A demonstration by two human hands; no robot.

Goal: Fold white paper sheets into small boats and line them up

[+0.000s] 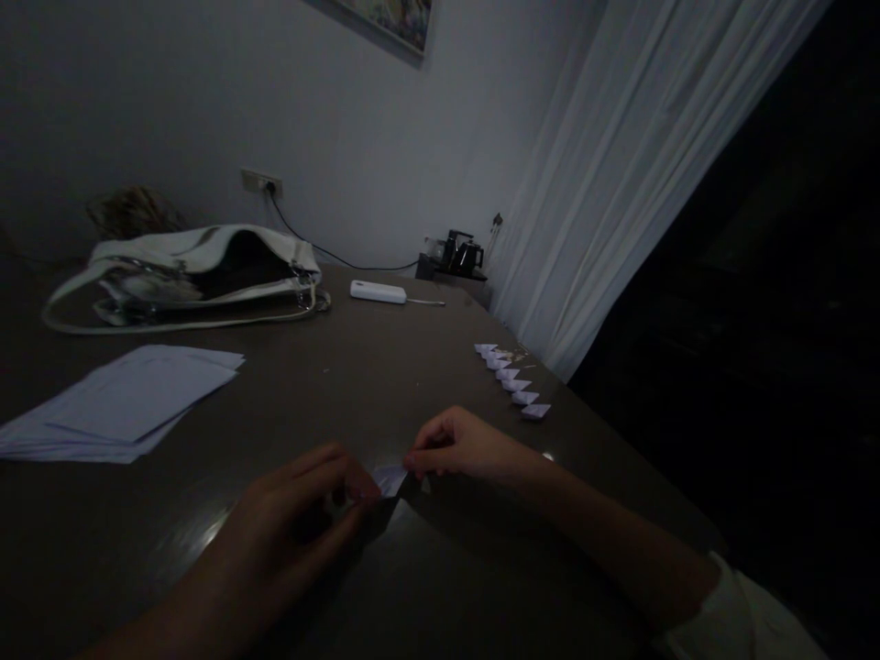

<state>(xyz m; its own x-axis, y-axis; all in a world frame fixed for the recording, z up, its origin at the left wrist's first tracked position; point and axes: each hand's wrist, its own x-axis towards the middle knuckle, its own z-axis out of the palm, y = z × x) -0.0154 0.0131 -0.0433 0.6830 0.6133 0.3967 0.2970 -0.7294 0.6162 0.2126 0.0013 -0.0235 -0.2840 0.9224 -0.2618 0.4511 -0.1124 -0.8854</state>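
Observation:
Between my two hands is a small folded piece of white paper [390, 479], just above or on the dark table. My left hand [295, 513] pinches its left end between thumb and fingers. The right end sits in the fingertips of my right hand [457, 446], the other fingers curled in. To the right, several small folded paper boats [510, 384] stand in a slanting row near the table's right edge. At the left lies a loose stack of white paper sheets [144, 390].
A white handbag [206, 275] with a looped strap lies at the back left. A white power bank [378, 291] with a short cable is at the back middle of the table [309, 385]. Beyond stand a black kettle [468, 257] and a white curtain [584, 183]. Small scraps lie by the boats.

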